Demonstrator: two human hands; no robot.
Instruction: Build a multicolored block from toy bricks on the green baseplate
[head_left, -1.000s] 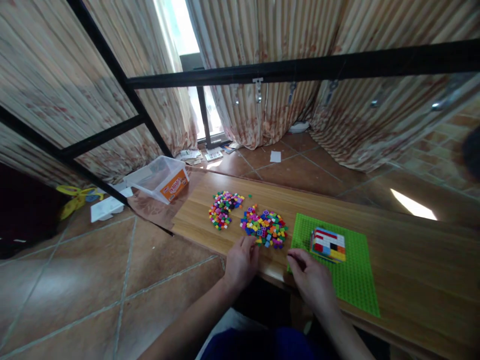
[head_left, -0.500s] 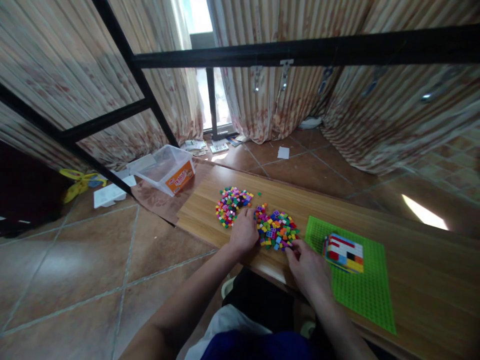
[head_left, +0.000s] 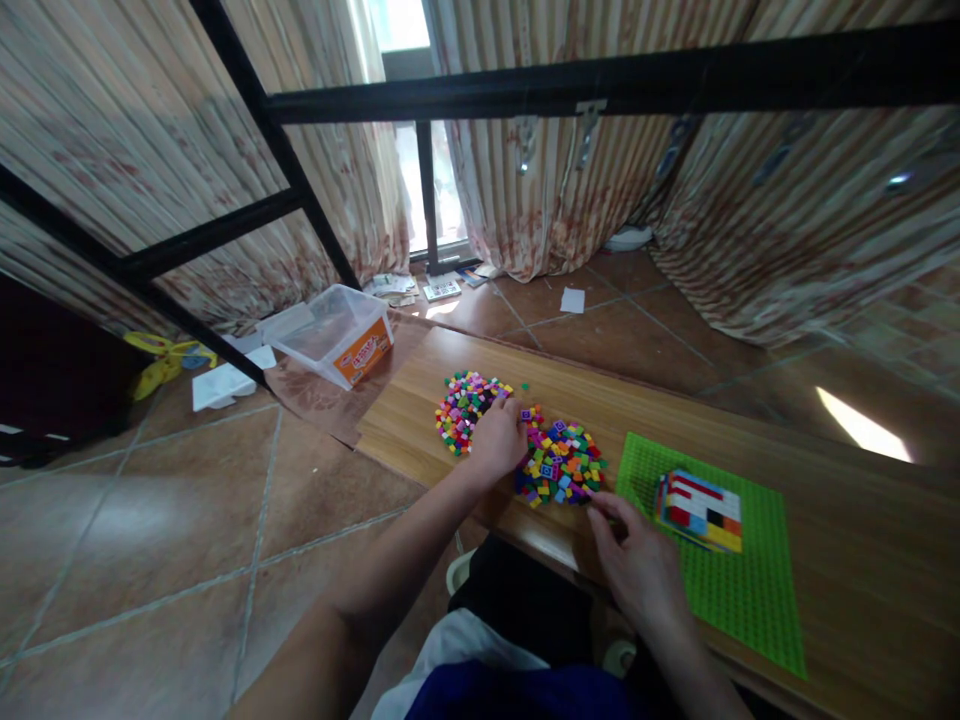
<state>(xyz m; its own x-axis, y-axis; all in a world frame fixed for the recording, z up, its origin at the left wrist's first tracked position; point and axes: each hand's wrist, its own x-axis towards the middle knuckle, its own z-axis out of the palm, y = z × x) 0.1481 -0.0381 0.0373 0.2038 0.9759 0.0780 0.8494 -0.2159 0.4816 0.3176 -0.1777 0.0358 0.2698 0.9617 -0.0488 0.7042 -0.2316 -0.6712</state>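
Observation:
My left hand [head_left: 500, 438] is over the inner edge of the left pile of small colourful building bricks [head_left: 452, 412]. Its fingers are bent together and point down and away; whatever lies under the fingertips is hidden. At the near right edge of the other brick pile [head_left: 566, 455], my right hand [head_left: 637, 550] has thumb and forefinger closed around a small dark brick, too small to see clearly. To the right, a block built of bricks [head_left: 701, 510], with white, red, blue, black and yellow on top, stands on a green studded baseplate [head_left: 750, 590].
The piles and baseplate share a long wooden table [head_left: 420, 385]. A clear plastic box [head_left: 330, 335] with an orange label stands beyond its left end. Black metal bars [head_left: 525, 95] cross in front of striped curtains [head_left: 540, 200]. Papers [head_left: 394, 288] lie on the tiled floor.
My left hand has moved slightly away from me, further over the left pile's inner edge. My right hand stays by the right pile. The whole view has shifted a little.

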